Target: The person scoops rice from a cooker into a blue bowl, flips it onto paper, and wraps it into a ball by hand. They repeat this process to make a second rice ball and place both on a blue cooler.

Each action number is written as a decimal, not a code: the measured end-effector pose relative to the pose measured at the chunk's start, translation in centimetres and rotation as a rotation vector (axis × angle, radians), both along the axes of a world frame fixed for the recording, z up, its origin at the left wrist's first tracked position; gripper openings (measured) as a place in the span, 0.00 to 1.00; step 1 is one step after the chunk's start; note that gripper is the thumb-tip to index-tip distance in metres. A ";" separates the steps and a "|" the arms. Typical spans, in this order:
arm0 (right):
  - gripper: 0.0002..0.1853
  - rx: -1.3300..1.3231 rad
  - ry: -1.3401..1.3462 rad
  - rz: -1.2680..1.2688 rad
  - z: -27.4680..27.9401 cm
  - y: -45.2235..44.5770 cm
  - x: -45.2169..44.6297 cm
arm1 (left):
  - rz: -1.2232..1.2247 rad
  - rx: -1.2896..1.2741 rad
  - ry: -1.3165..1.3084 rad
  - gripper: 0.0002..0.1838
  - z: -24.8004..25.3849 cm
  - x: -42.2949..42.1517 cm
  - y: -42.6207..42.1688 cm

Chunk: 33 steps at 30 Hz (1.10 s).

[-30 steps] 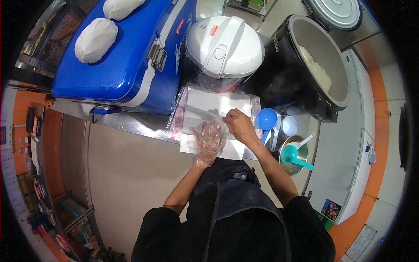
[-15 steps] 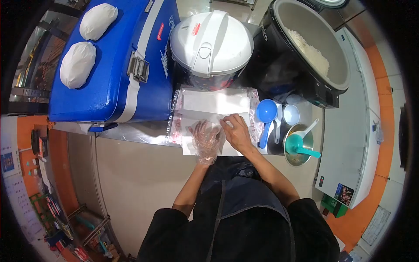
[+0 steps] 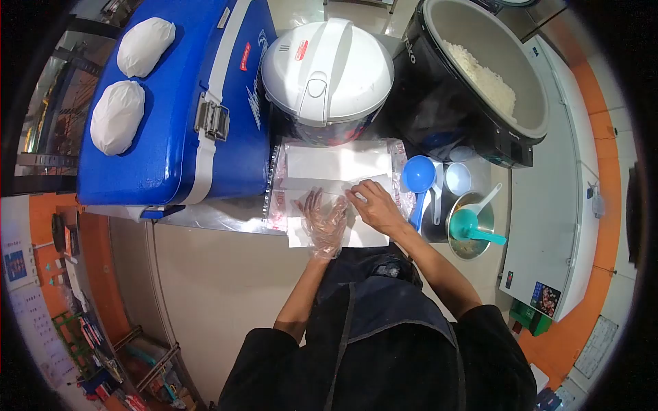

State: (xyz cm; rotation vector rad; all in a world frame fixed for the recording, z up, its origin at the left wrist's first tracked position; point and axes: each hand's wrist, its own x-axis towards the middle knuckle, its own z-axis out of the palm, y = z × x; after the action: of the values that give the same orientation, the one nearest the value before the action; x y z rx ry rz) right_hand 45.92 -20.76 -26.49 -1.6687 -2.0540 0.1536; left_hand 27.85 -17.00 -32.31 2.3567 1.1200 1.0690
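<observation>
White paper sheets [image 3: 336, 159] lie on a printed plastic sheet [image 3: 275, 205] at the table's front edge. My left hand [image 3: 324, 222], in a clear plastic glove, rests on the lower paper with its fingers spread. Beside it, my bare right hand [image 3: 375, 207] has its fingers bent and thumb and fingertips together at the paper's folded edge. Just right of that hand are a blue scoop [image 3: 418, 175], a white-handled utensil [image 3: 437, 198] and a small white cup [image 3: 457, 178].
A white-lidded rice cooker [image 3: 329, 68] stands behind the paper, and a large black pot of rice [image 3: 483, 79] at back right. At left, a blue cooler [image 3: 164, 130] carries two white wrapped bundles [image 3: 118, 118]. A metal bowl [image 3: 473, 250] holds a green scoop [image 3: 466, 225].
The camera view has tilted slightly, so the cooler and bundles appear lower. Both hands stay at nearly the same place on the paper.
</observation>
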 end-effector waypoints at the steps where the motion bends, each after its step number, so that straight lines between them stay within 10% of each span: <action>1: 0.21 -0.046 0.012 0.040 0.6 0.1 0.3 | 0.003 0.022 0.005 0.26 -0.3 0.1 0.0; 17: 0.19 -0.163 0.189 -0.163 0.6 -1.5 -0.9 | -0.019 0.021 0.086 0.33 0.3 0.4 0.8; 33: 0.26 -0.085 0.052 -0.205 -3.1 -2.5 -1.5 | 0.060 0.106 0.095 0.11 -0.7 0.5 1.7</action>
State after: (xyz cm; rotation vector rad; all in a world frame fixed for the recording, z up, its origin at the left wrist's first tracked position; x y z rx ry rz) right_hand 44.40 -23.27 -29.60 -1.8945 -1.8480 0.2159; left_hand 28.32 -15.32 -32.99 2.4937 1.2026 1.0717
